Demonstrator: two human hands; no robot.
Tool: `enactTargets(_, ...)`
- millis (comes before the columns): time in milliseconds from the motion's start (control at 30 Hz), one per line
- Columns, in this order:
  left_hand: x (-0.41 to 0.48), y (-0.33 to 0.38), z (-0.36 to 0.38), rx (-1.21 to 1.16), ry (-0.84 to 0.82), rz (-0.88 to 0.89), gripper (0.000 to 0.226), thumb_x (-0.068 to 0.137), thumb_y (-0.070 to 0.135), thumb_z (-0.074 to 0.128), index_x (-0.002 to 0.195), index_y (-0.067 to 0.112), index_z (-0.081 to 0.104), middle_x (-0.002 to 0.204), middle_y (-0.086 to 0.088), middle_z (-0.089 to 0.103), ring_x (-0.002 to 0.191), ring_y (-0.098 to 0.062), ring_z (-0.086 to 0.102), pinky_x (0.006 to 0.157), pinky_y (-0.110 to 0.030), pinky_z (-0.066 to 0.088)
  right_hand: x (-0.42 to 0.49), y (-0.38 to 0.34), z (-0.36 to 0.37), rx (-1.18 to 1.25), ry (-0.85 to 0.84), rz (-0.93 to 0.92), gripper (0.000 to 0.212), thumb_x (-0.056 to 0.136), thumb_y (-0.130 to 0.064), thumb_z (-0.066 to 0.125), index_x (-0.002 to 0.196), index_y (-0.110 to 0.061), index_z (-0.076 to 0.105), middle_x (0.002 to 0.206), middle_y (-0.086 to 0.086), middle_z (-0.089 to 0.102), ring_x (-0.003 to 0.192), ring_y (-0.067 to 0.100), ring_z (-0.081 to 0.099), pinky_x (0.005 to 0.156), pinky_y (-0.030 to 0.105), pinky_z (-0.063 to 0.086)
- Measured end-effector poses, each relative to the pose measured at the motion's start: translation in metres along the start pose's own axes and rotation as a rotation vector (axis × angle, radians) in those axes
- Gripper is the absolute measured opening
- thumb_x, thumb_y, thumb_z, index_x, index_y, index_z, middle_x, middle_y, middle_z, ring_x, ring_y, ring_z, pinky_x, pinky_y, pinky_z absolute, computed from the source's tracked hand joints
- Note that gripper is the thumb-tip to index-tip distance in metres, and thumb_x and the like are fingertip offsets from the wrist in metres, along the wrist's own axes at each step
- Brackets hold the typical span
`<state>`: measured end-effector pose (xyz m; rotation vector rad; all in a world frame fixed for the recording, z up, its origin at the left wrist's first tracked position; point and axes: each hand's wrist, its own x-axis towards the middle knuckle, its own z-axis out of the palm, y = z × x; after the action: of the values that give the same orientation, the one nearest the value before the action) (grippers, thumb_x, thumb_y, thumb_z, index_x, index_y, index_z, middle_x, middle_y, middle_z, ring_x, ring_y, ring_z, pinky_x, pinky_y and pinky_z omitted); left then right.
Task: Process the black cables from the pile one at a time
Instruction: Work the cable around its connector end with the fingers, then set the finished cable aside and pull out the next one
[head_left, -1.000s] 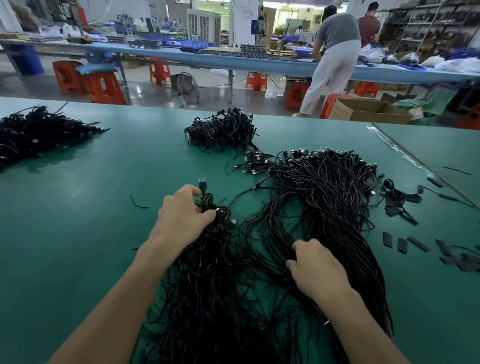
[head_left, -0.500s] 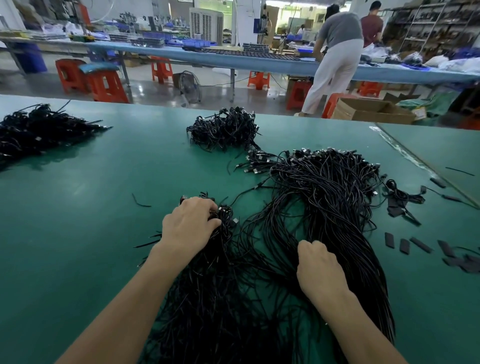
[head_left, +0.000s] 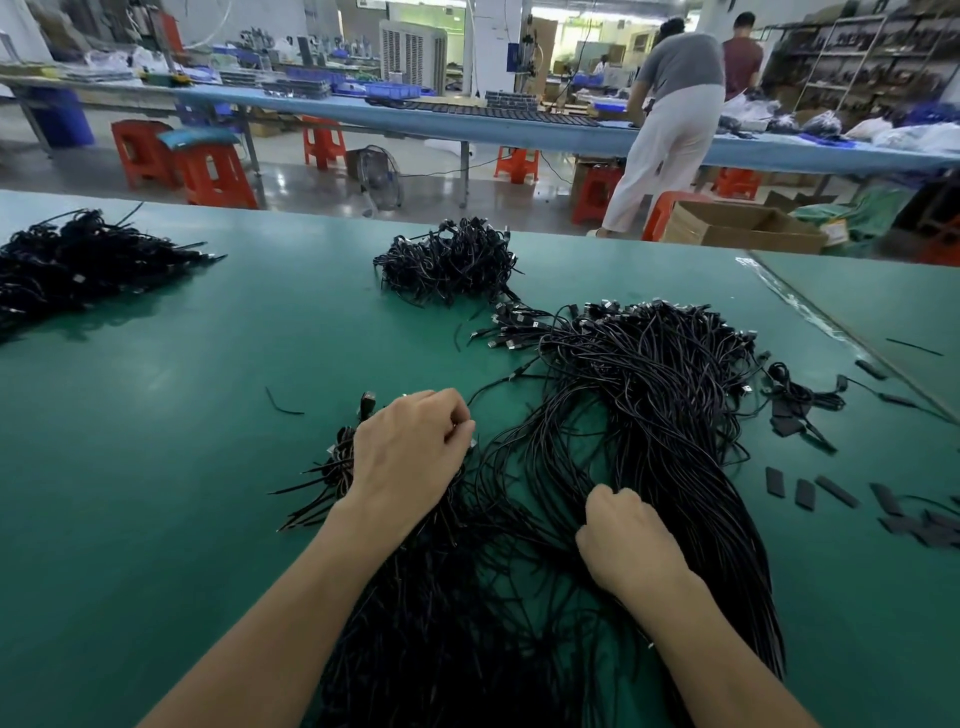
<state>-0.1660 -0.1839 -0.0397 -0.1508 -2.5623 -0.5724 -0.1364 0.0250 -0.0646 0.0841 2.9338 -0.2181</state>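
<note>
The black cables (head_left: 649, 395) lie in a loose pile at centre-right of the green table (head_left: 156, 415). The left hand (head_left: 410, 452) is curled round cables at the pile's left edge; the right hand (head_left: 623, 545) clutches strands at its near side. 2 further cable heaps sit well apart: the rear heap (head_left: 452, 265) and the far-left heap (head_left: 78, 265).

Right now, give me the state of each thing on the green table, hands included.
left hand, fingers curled, gripping the near bundle
right hand, curled round strands of the main cable pile
main cable pile, loose, fanned out
near bundle, lying flat under the left hand
far pile, tangled heap, untouched
left pile, heaped, untouched
black strips, scattered flat
</note>
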Motion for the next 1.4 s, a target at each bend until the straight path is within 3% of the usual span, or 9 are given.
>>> enactTargets(200,-0.004,0.008,0.0,-0.059,-0.014,-0.037,0.011,0.09,0.037,0.068,0.081,0.032,0.066,0.059,0.023,0.046,0.062,-0.003,0.053,0.05,-0.016,0.032,0.0,0.007,0.005,0.057,0.067,0.023,0.006,0.1,-0.008,0.048,0.1,-0.014,0.046,0.087,0.0,0.046,0.066,0.011,0.047,0.049,0.022,0.036)
enactTargets(333,-0.003,0.008,0.0,-0.092,-0.027,-0.069,0.01,0.089,0.037,0.069,0.08,0.033,0.066,0.058,0.023,0.047,0.058,0.006,0.048,0.05,-0.014,0.03,0.003,0.006,-0.002,0.194,0.038,0.026,0.022,0.104,-0.014,0.043,0.118,-0.009,0.06,0.108,0.006,0.06,0.089,0.02,0.062,0.072,0.032,0.056)
enactTargets(467,-0.002,0.01,-0.001,-0.141,-0.094,-0.064,0.008,0.088,0.037,0.07,0.082,0.034,0.067,0.056,0.02,0.053,0.059,0.003,0.054,0.055,-0.022,0.045,0.003,0.002,-0.019,0.287,0.092,-0.029,0.032,0.106,-0.016,0.039,0.124,-0.012,0.065,0.12,0.009,0.059,0.085,0.016,0.058,0.073,0.026,0.05)
enactTargets(567,-0.003,0.015,0.001,-0.178,-0.159,-0.039,0.006,0.088,0.037,0.07,0.084,0.035,0.066,0.058,0.018,0.057,0.06,0.004,0.055,0.056,-0.022,0.045,-0.002,-0.005,-0.032,0.336,0.213,-0.067,0.034,0.106,-0.016,0.038,0.127,-0.011,0.064,0.122,0.012,0.055,0.088,0.019,0.057,0.081,0.03,0.051)
enactTargets(700,-0.006,0.02,0.004,-0.203,-0.209,-0.026,0.007,0.087,0.039,0.071,0.091,0.037,0.065,0.062,0.017,0.06,0.065,0.002,0.057,0.062,-0.026,0.05,-0.004,-0.011,-0.041,0.341,0.335,-0.08,0.031,0.104,-0.019,0.041,0.109,-0.013,0.071,0.109,0.01,0.062,0.082,0.018,0.058,0.079,0.031,0.052)
enactTargets(800,-0.009,0.021,0.004,-0.212,-0.225,-0.02,0.007,0.087,0.041,0.07,0.091,0.037,0.064,0.063,0.018,0.059,0.067,0.002,0.056,0.063,-0.028,0.051,0.0,-0.006,-0.036,0.349,0.159,-0.012,0.028,0.103,-0.017,0.04,0.105,-0.01,0.067,0.092,0.011,0.064,0.073,0.024,0.064,0.07,0.038,0.058)
enactTargets(1033,-0.011,0.018,-0.001,-0.239,-0.224,-0.03,0.007,0.088,0.041,0.069,0.089,0.036,0.065,0.062,0.016,0.061,0.063,0.001,0.057,0.066,-0.03,0.055,-0.003,0.0,0.003,0.139,0.054,0.077,0.027,0.098,-0.037,0.06,0.118,-0.02,0.054,0.115,0.001,0.054,0.085,0.017,0.056,0.07,0.031,0.047)
enactTargets(1267,-0.012,0.019,0.0,-0.26,-0.228,-0.02,0.006,0.088,0.04,0.069,0.089,0.036,0.065,0.062,0.016,0.061,0.064,0.003,0.057,0.065,-0.03,0.055,0.001,0.004,0.002,0.266,0.221,0.001,0.015,0.1,-0.033,0.055,0.108,-0.026,0.066,0.091,-0.01,0.06,0.079,0.009,0.058,0.059,0.024,0.045)
enactTargets(1400,-0.011,0.019,0.003,-0.277,-0.258,0.003,0.029,0.084,0.043,0.073,0.111,0.04,0.06,0.075,0.018,0.061,0.071,0.001,0.056,0.067,-0.03,0.053,0.0,-0.009,-0.021,0.566,0.203,-0.178,0.02,0.102,-0.029,0.052,0.096,-0.02,0.069,0.082,-0.003,0.065,0.069,0.011,0.058,0.063,0.026,0.047)
